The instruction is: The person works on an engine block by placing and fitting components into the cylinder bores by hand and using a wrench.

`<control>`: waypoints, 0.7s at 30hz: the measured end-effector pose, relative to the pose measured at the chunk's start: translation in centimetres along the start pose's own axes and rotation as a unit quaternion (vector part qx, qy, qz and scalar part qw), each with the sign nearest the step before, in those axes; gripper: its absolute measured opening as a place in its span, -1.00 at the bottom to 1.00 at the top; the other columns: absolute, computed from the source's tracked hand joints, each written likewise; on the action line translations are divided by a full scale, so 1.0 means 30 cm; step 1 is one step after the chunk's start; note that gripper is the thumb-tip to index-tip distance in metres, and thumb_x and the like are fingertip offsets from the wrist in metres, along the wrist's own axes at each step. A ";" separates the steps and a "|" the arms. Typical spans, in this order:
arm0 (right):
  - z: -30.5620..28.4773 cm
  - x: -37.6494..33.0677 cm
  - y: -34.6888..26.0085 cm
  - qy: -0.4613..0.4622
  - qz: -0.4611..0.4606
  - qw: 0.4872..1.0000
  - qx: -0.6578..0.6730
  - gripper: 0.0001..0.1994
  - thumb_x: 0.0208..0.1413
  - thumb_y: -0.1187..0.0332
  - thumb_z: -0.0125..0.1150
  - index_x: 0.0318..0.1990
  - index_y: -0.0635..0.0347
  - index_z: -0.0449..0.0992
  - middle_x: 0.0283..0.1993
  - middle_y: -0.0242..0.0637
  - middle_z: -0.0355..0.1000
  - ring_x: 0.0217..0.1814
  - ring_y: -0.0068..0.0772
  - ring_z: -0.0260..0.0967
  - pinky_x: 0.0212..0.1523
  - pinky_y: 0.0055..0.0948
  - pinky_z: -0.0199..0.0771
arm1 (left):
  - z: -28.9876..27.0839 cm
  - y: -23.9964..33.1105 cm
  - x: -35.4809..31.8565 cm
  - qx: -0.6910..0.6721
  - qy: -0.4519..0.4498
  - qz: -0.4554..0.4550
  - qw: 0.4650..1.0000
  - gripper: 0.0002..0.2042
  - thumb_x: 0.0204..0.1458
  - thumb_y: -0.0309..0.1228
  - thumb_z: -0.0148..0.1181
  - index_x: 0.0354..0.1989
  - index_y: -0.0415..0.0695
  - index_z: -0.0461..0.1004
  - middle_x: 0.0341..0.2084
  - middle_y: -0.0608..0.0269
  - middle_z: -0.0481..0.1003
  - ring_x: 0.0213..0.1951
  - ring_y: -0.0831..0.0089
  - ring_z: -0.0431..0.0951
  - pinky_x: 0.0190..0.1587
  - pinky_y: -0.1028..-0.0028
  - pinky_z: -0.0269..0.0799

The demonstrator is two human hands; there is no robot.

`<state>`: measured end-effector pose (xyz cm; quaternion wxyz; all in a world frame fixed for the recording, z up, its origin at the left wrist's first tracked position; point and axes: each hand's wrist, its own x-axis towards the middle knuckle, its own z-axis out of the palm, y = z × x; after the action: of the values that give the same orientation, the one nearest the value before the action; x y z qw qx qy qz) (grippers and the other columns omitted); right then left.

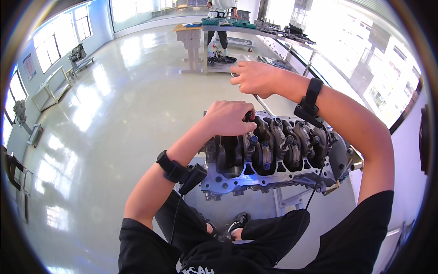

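An engine block (255, 181) with its crankshaft side up stands before me. Caps and bolts run along the crankshaft (279, 141). My right hand (255, 78), beyond the far side of the block, is closed round the handle of a long metal wrench (265, 104). The wrench slants down from that fist toward a bolt (277, 121) near the block's far edge; how its end sits there is not clear. My left hand (230, 118) lies over the block's far left part, thumb and fingers curled round something dark that they mostly hide.
A workbench (191, 35) with green tool cases (216, 21) and metal parts stands ahead; another person (222, 9) is behind it. Engine units on stands (77, 54) line the left wall. A stand frame (292, 201) is under the block. Cables hang from my wrist straps (175, 170).
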<state>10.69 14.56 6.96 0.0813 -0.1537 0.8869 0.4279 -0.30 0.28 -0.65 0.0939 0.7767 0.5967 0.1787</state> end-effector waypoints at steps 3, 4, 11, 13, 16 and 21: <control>-0.057 0.037 -0.017 0.010 -0.002 0.998 0.058 -0.86 -0.38 0.26 0.42 -0.62 0.07 0.62 -0.42 -0.44 0.44 -0.02 -0.29 0.32 -0.06 -0.34 0.34 | 0.003 -0.008 -0.002 0.016 -0.001 -0.002 1.000 -0.64 0.02 0.01 0.18 -0.14 0.03 0.53 -0.23 0.23 0.61 -0.12 0.19 0.60 -0.02 0.23 0.43; -0.059 0.054 -0.017 0.011 -0.001 0.998 0.058 -0.86 -0.38 0.26 0.42 -0.62 0.07 0.62 -0.42 -0.44 0.44 -0.02 -0.29 0.32 -0.06 -0.34 0.34 | 0.001 -0.006 0.000 0.017 -0.002 -0.002 1.000 -0.64 0.02 0.01 0.18 -0.14 0.03 0.53 -0.23 0.23 0.61 -0.12 0.19 0.60 -0.02 0.23 0.43; -0.023 0.141 -0.049 0.115 -0.016 0.992 0.053 -0.87 -0.19 0.27 0.30 -0.56 0.04 0.48 -0.59 -0.44 0.43 -0.28 -0.34 0.37 -0.19 -0.32 0.34 | 0.007 -0.023 0.006 0.017 -0.012 0.025 0.999 -0.58 0.03 -0.02 0.22 -0.08 -0.07 0.52 -0.18 0.13 0.58 -0.04 0.20 0.56 0.05 0.22 0.40; -0.042 0.155 -0.066 0.117 -0.020 0.993 0.022 -0.88 -0.14 0.28 0.27 -0.52 0.03 0.47 -0.58 -0.43 0.43 -0.29 -0.34 0.39 -0.23 -0.34 0.35 | 0.025 -0.033 0.014 0.015 -0.005 0.040 0.999 -0.57 0.02 -0.04 0.24 -0.06 -0.10 0.52 -0.17 0.11 0.58 -0.01 0.20 0.55 0.06 0.22 0.40; -0.057 0.163 -0.073 0.114 0.019 0.991 0.065 -0.88 -0.11 0.32 0.26 -0.41 0.08 0.47 -0.58 -0.38 0.42 -0.31 -0.29 0.45 -0.27 -0.24 0.42 | 0.029 -0.031 0.011 0.032 0.007 0.057 0.998 -0.51 0.02 0.00 0.20 0.03 -0.06 0.48 -0.12 0.07 0.57 0.04 0.16 0.53 0.09 0.19 0.39; -0.113 0.191 -0.104 0.054 0.162 0.947 0.272 -0.69 0.02 0.39 0.22 -0.05 0.16 0.44 -0.48 -0.10 0.49 -0.33 0.03 0.51 -0.23 0.06 0.47 | -0.007 -0.012 0.000 -0.002 -0.050 0.035 0.998 -0.45 0.06 -0.03 0.24 0.10 -0.20 0.41 -0.09 0.01 0.54 0.03 0.11 0.52 0.12 0.20 0.37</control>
<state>6.34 8.92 5.19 0.0014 -0.0035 0.9857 0.1687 -0.70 0.37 -0.57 0.1185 0.8047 0.5636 0.1440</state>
